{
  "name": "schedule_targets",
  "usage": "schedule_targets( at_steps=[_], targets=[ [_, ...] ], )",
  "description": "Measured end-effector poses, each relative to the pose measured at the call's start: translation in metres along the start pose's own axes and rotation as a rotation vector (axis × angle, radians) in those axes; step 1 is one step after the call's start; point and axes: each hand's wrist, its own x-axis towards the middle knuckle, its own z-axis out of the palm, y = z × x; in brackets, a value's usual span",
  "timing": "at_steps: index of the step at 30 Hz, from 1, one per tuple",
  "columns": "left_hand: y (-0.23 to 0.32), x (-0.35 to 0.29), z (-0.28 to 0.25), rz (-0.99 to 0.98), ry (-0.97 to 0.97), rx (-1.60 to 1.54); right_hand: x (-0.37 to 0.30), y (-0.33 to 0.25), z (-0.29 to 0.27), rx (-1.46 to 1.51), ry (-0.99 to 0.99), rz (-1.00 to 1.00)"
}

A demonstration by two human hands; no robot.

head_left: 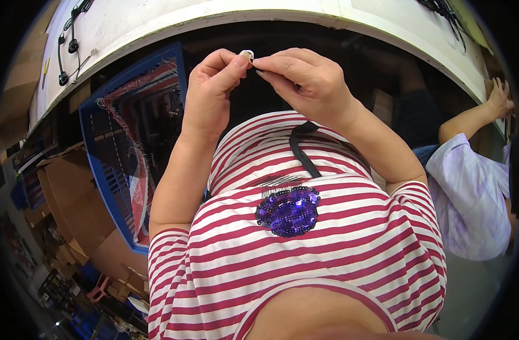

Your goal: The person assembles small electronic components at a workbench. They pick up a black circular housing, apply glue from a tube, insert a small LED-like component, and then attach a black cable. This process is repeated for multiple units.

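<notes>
Both of my hands are raised together just below the table's edge. Between the thumb and forefinger of my left hand (pixel 214 88) is a small white piece (pixel 247 53), mostly covered by the fingertips, so its kind is unclear. My right hand (pixel 313 76) comes in from the other side, with its fingers closed in a pinch. Its fingertips reach up to the white piece, where a tiny dark bit shows. Whether the right fingers grip that bit or only touch the white piece, I cannot make out.
A white table (pixel 214 21) curves across the top, with black cables (pixel 72 45) at its left. A blue plastic crate (pixel 92 141) holding a red-and-white woven sack stands left of my arm, near cardboard boxes (pixel 78 192). At right sits a person in a pale lilac shirt (pixel 469 198).
</notes>
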Motion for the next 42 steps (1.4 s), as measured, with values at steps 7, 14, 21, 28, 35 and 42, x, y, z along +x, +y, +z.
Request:
schedule_targets(
  at_steps=[7, 14, 21, 28, 35, 42],
  targets=[
    [0.003, -0.007, 0.0, -0.028, -0.031, -0.055, 0.0, -0.006, 0.001, -0.001, -0.034, 0.039],
    [0.011, -0.011, -0.005, -0.05, -0.111, -0.045, 0.006, -0.008, 0.003, 0.116, -0.073, 0.194],
    [0.002, -0.009, -0.008, 0.034, -0.024, 0.103, 0.015, -0.002, 0.003, 0.549, -0.186, 0.711],
    [-0.059, 0.003, -0.003, 0.071, -0.2, -0.01, 0.019, 0.007, -0.002, 1.024, 0.061, 1.005],
    [-0.008, 0.014, 0.015, 0.132, -0.162, -0.255, 0.04, -0.005, -0.023, 0.036, -0.155, -0.216],
    [0.003, 0.013, -0.007, 0.12, 0.012, -0.219, 0.105, 0.039, -0.058, 0.029, -0.213, 0.13]
  ],
)
